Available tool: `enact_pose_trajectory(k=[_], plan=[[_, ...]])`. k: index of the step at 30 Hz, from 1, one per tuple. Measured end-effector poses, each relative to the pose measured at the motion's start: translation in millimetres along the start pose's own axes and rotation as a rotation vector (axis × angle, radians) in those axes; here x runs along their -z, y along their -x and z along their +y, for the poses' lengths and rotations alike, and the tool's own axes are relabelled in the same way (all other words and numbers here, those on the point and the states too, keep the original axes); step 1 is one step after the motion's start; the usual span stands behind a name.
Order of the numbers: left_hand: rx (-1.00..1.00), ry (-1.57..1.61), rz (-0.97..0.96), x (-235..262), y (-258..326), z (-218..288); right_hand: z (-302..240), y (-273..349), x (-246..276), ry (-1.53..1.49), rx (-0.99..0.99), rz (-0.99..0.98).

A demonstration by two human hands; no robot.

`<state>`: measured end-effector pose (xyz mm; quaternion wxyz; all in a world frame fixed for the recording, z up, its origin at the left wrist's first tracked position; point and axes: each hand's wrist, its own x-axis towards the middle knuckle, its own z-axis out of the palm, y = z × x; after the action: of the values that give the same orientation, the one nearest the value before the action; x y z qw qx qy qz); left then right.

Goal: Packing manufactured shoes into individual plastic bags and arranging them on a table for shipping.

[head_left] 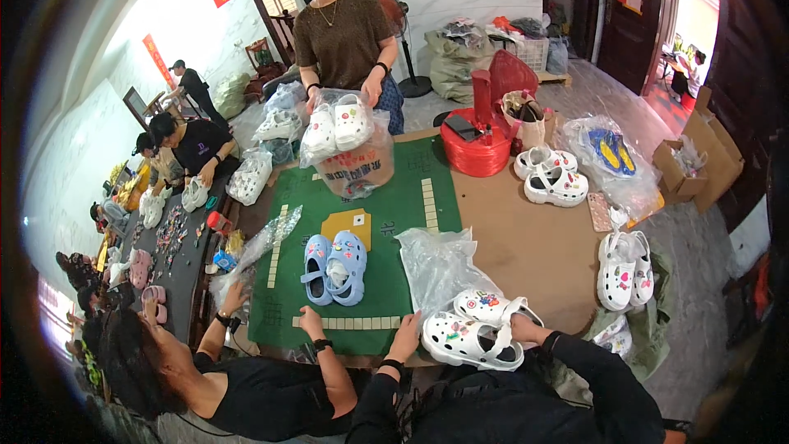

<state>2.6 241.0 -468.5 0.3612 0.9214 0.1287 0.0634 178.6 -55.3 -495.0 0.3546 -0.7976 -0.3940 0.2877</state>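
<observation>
At the table's near edge, my right hand [528, 330] is closed round the heel straps of a pair of white clogs [450, 337] covered with colourful charms. The pair lies on its side, toes to the left, one clog above the other. Just left of them, my left hand [403, 338] pinches the lower edge of a clear plastic bag [436, 259], which lies flat beyond the clogs, its top spread over the green mat. Blue clogs [335, 270] with charms stand on the green mat [386, 189], left of the bag.
Beside me on the left, a co-worker [271, 386] handles another clear bag [267, 238]. Across the table a person [345, 41] holds bagged white clogs [337, 125]. A red twine roll [475, 148], white clogs [555, 181] and bagged blue-yellow shoes [612, 152] lie to the right.
</observation>
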Motion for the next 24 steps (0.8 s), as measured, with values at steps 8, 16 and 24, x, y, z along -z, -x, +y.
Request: enact_pose_trajectory(k=[8, 16, 24], plan=[[-0.052, -0.011, 0.027, -3, -5, -2, -14, 6, 22, -0.199, -0.043, -0.009], [0.025, -0.015, 0.187, -14, -4, 5, -28, 10, 6, 0.206, -0.209, 0.146], [0.057, -0.067, 0.149, -21, -15, 24, -34, 11, -3, 0.206, -0.234, 0.139]])
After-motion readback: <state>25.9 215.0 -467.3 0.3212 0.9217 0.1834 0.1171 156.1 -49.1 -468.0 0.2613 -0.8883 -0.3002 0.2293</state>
